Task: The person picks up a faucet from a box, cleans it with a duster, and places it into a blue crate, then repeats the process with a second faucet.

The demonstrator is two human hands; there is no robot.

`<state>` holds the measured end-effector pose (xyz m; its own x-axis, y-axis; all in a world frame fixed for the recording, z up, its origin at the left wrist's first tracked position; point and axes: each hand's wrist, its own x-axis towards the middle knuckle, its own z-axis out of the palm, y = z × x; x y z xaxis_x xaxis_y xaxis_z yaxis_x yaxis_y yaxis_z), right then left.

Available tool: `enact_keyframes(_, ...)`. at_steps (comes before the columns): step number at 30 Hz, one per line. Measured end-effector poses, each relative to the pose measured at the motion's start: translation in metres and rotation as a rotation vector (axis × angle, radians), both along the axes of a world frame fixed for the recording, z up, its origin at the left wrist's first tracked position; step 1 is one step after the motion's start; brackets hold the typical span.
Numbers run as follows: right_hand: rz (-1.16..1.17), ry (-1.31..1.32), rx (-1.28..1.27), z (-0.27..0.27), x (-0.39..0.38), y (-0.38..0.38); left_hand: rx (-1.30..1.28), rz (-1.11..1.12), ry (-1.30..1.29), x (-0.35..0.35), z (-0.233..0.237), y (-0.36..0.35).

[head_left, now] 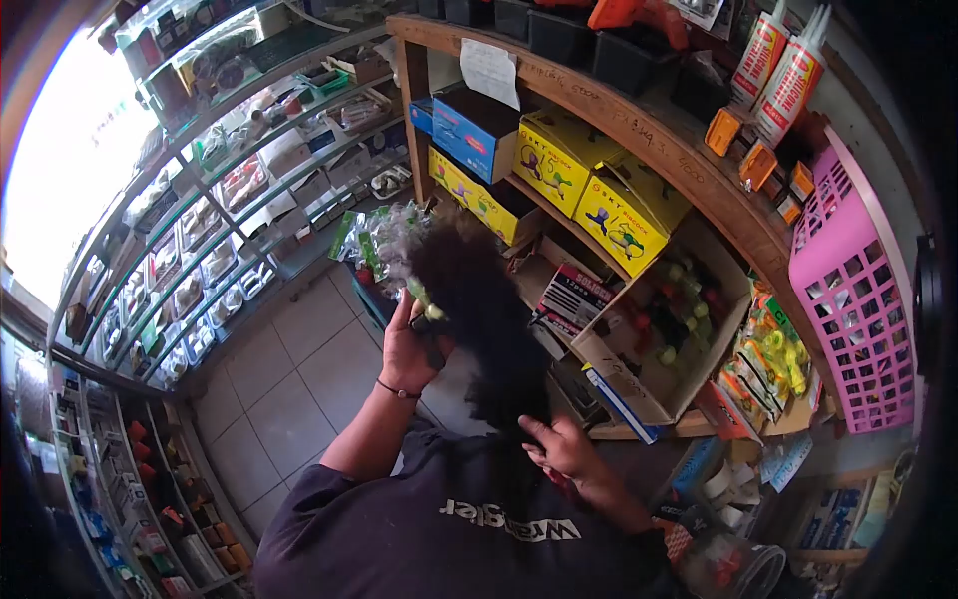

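Note:
A long, dark, fluffy feather duster (479, 309) stretches across the middle of the view. My right hand (562, 449) is closed around its lower end, where a bit of red shows below the fingers. My left hand (411, 349) is raised beside the fluffy part, fingers curled next to a small yellow-green piece (426, 299); I cannot tell what it grips. Just beyond those fingertips sits a bunch of clear plastic packets (384, 240) with green labels, partly covered by the duster.
Wooden shelving holds yellow boxes (624, 218), a blue box (469, 135) and an open carton (679, 329). A pink basket (858, 299) and silicone tubes (788, 80) are at the right. Wire racks (230, 210) with packaged goods line the left, above a tiled floor (289, 389).

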<state>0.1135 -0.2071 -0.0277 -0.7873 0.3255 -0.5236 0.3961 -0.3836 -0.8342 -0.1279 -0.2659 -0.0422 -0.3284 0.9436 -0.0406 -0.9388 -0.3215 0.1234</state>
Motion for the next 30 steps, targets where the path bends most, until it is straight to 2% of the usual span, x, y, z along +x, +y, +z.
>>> enact_keyframes(1,-0.019,0.004,-0.057,-0.001,0.001,0.000,0.110,-0.022,0.040,0.004,0.002,0.000)
enact_keyframes(2,0.095,-0.102,-0.043,0.032,-0.004,-0.004,0.219,-0.046,0.084,0.007,0.003,0.000)
enact_keyframes(3,0.096,-0.103,-0.043,0.029,-0.002,-0.006,0.327,-0.074,0.129,0.009,0.006,0.000)
enact_keyframes(4,0.137,-0.099,0.026,0.022,0.000,-0.008,0.202,-0.051,0.221,0.008,0.010,-0.005)
enact_keyframes(5,0.177,-0.095,0.097,0.017,0.001,-0.009,0.203,-0.052,0.219,0.008,0.011,-0.005)
enact_keyframes(6,0.177,-0.097,0.098,0.013,0.002,-0.007,0.069,0.016,0.226,0.007,0.012,-0.002)
enact_keyframes(7,0.039,-0.014,0.063,0.009,0.003,-0.005,-0.065,0.087,0.230,0.008,0.013,-0.002)
enact_keyframes(8,-0.098,0.068,0.027,0.008,0.004,-0.004,-0.064,0.092,0.226,0.010,0.012,-0.002)
enact_keyframes(9,-0.093,0.066,0.029,0.008,0.005,-0.006,0.006,0.067,0.235,0.014,0.012,-0.003)
enact_keyframes(11,0.133,-0.011,0.316,0.012,0.005,-0.016,0.148,0.006,0.263,0.017,0.015,-0.001)
enact_keyframes(12,0.103,0.406,0.985,0.019,0.001,-0.020,0.310,-0.048,0.262,0.012,0.007,0.012)
enact_keyframes(13,0.094,0.411,0.993,0.015,0.003,-0.018,0.133,-0.060,0.233,0.007,0.006,0.006)
enact_keyframes(15,-0.035,-0.102,0.077,0.012,0.009,-0.011,-0.044,-0.015,0.333,0.007,0.018,0.004)
enact_keyframes(16,-0.127,0.053,-0.072,0.017,0.013,-0.006,-0.172,-0.004,0.153,0.008,0.025,0.002)
enact_keyframes(17,-0.127,0.056,-0.069,0.031,0.010,-0.009,0.305,-0.226,0.097,0.001,0.017,0.002)
enact_keyframes(19,0.026,-0.149,0.077,0.051,0.005,-0.017,0.005,0.071,0.318,0.009,0.017,0.011)
enact_keyframes(20,0.121,0.242,0.737,0.017,0.011,-0.020,0.154,-0.065,0.398,0.009,0.020,0.010)
enact_keyframes(21,0.117,0.247,0.745,0.019,0.013,-0.021,0.228,-0.132,0.238,0.007,0.024,0.010)
enact_keyframes(23,-0.158,0.129,-0.122,0.025,0.013,-0.017,0.113,-0.073,0.371,0.008,0.031,0.010)
enact_keyframes(24,-0.143,0.130,-0.110,0.023,0.014,-0.017,-0.212,-0.033,0.184,0.009,0.037,0.008)
enact_keyframes(25,-0.120,0.117,-0.035,0.018,0.016,-0.019,-0.144,-0.044,0.249,0.009,0.032,0.006)
enact_keyframes(27,-0.087,0.094,0.108,0.008,0.017,-0.020,-0.058,0.072,0.232,0.013,0.024,0.019)
enact_keyframes(28,0.028,0.425,0.942,0.003,0.013,-0.020,0.092,-0.039,0.252,0.013,0.023,0.018)
enact_keyframes(29,0.025,0.425,0.945,0.008,0.014,-0.020,0.240,-0.153,0.269,0.013,0.022,0.016)
enact_keyframes(30,-0.057,0.212,0.475,0.017,0.017,-0.020,0.300,-0.146,0.275,0.013,0.023,0.019)
